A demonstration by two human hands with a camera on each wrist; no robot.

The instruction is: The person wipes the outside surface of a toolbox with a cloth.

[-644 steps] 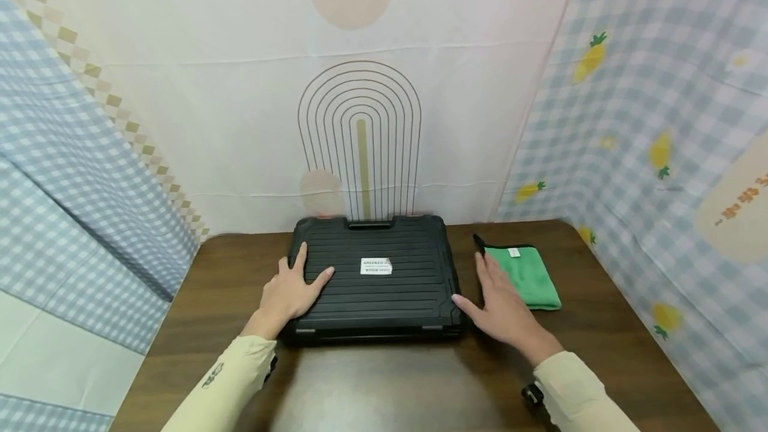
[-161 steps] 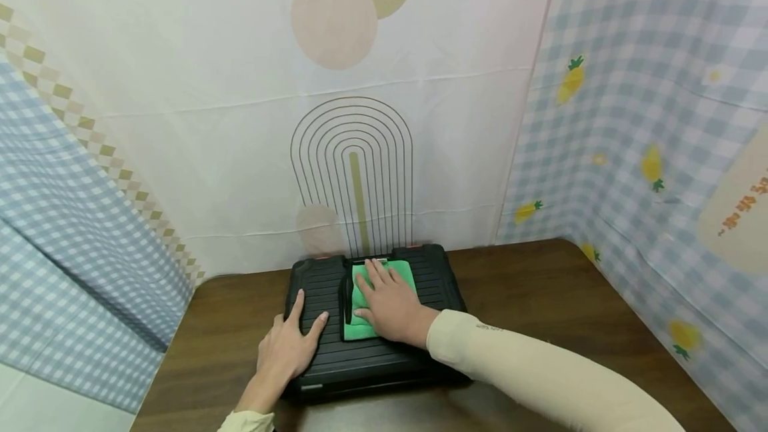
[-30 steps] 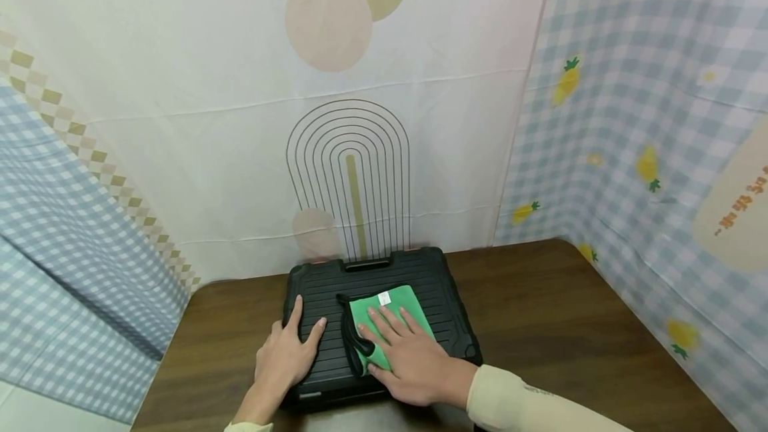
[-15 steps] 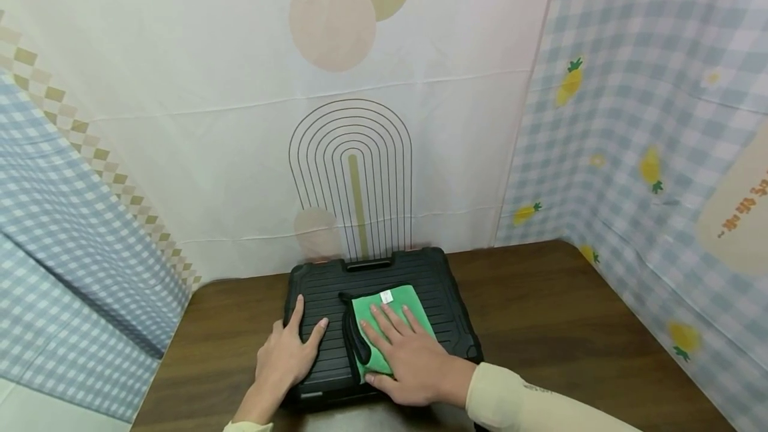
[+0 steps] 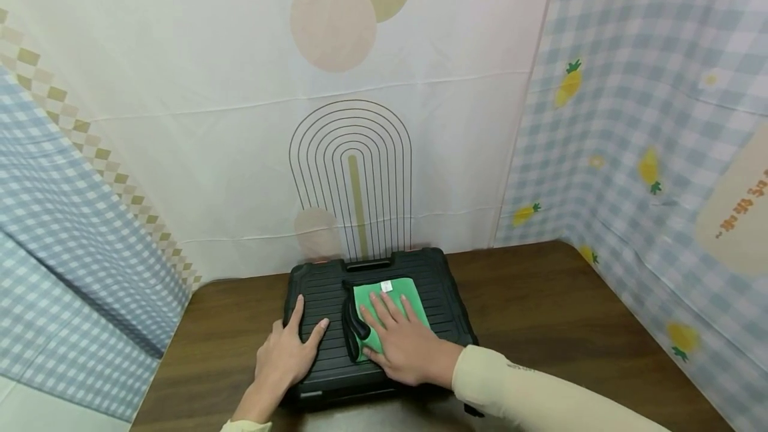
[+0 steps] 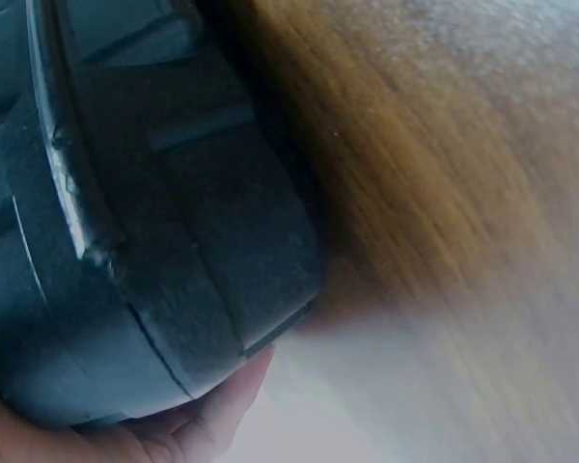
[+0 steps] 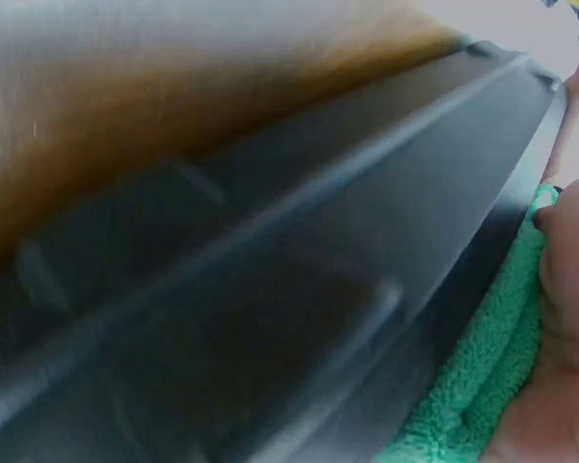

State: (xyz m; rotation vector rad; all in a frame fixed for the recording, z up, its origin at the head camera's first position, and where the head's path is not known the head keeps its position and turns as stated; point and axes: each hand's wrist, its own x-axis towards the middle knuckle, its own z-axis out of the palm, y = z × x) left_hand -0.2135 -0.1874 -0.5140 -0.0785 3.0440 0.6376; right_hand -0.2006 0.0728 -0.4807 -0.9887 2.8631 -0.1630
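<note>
A black ribbed plastic tool case lies flat on the table, its handle toward the wall. On its lid sits a folded green cloth with black edging and a white tag. My right hand presses flat on the cloth, fingers spread; the right wrist view shows the plush cloth under that hand. My left hand rests at the case's left edge, thumb and index finger extended on the lid. In the left wrist view, fingers touch the case's side.
The brown wooden table extends on both sides of the case. A printed white cloth hangs close behind it, with blue checked cloths at the left and right.
The cloth, first beside the case on the table, now lies on the lid over its white label. In the last half second, my right hand and cloth slid slightly toward the handle. Left hand stays put.
</note>
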